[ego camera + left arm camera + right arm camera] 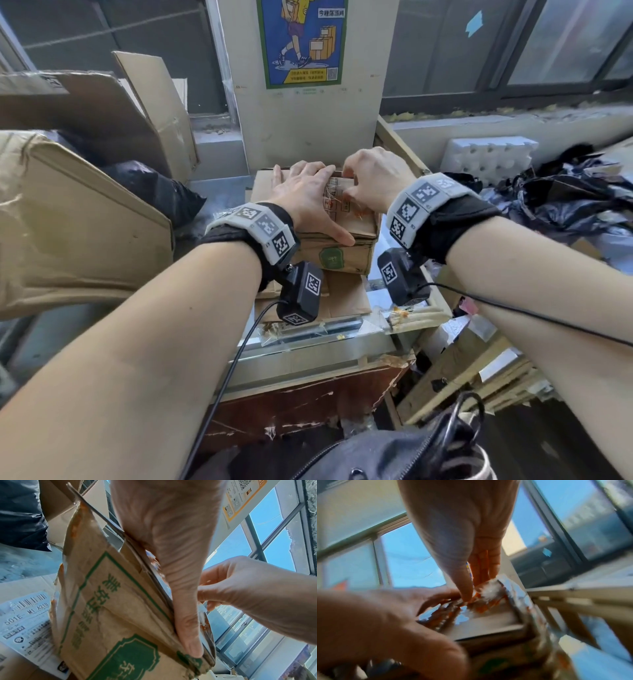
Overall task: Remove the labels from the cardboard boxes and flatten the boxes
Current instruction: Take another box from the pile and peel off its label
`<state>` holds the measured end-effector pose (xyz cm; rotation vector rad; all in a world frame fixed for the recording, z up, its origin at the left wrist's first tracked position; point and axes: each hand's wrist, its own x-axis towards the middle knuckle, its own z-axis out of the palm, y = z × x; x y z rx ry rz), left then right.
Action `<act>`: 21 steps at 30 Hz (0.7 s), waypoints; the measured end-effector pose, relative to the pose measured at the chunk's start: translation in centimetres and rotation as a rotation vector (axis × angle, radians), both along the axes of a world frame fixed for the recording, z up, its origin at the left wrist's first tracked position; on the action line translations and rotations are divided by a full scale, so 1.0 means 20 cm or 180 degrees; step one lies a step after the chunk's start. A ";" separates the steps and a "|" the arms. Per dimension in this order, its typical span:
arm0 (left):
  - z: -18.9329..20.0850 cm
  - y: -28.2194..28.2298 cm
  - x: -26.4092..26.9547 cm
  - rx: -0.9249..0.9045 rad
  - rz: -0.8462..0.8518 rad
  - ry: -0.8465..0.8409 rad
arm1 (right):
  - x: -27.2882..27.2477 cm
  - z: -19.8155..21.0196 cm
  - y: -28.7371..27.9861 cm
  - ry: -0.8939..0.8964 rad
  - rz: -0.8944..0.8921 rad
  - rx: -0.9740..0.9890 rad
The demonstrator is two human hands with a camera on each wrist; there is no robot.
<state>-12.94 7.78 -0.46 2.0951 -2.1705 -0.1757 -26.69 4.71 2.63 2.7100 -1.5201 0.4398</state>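
The small cardboard box (337, 236) with green print sits at the middle of the worktop (308, 349), on flattened cardboard (346, 298). The left hand (308, 202) lies flat on the box top, fingers straight, thumb pressing the near top edge. At its 3 o'clock, the right hand (373, 178) pinches crumpled tape (489, 592) with orange scraps on the box top. A large open carton (78, 219) stands at 9 o'clock, black plastic bags (565, 195) at 3 o'clock.

Bright daylight from windows (565, 44); right wrist view motion-blurred; edges warped.
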 end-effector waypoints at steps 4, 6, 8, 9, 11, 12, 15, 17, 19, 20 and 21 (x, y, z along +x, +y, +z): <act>0.00 0.02 0.00 -0.0001 0.0006 0.0007 | 0.03 -0.04 -0.04 -0.0578 -0.0281 0.0507; 0.00 0.03 0.00 -0.0012 0.0004 0.0025 | 0.03 -0.05 -0.04 -0.0845 -0.0424 0.0570; 0.00 0.03 0.00 -0.0024 0.0008 0.0018 | 0.03 -0.06 -0.05 -0.0969 -0.0487 0.0571; 0.00 0.03 0.00 -0.0025 0.0013 0.0014 | 0.04 -0.07 -0.05 -0.0979 -0.0501 0.0572; 0.00 0.03 0.00 -0.0020 0.0024 0.0021 | 0.04 -0.08 -0.04 -0.0980 -0.0476 0.0564; 0.00 0.03 0.00 -0.0020 0.0030 0.0023 | 0.03 -0.09 -0.05 -0.0981 -0.0448 0.0549; 0.00 0.04 -0.01 -0.0024 0.0025 0.0015 | 0.02 -0.10 -0.05 -0.1074 -0.0381 0.0660; -0.01 0.03 -0.01 -0.0018 0.0026 0.0015 | 0.01 -0.10 -0.06 -0.1120 -0.0306 0.0783; 0.00 0.03 -0.01 0.0002 0.0024 0.0011 | 0.00 -0.10 -0.06 -0.1155 -0.0234 0.0898; 0.00 0.03 -0.01 0.0010 0.0018 0.0009 | -0.01 -0.09 -0.06 -0.1205 -0.0203 0.0976; 0.00 0.03 -0.01 0.0014 0.0009 0.0010 | -0.02 -0.09 -0.06 -0.1264 -0.0169 0.1052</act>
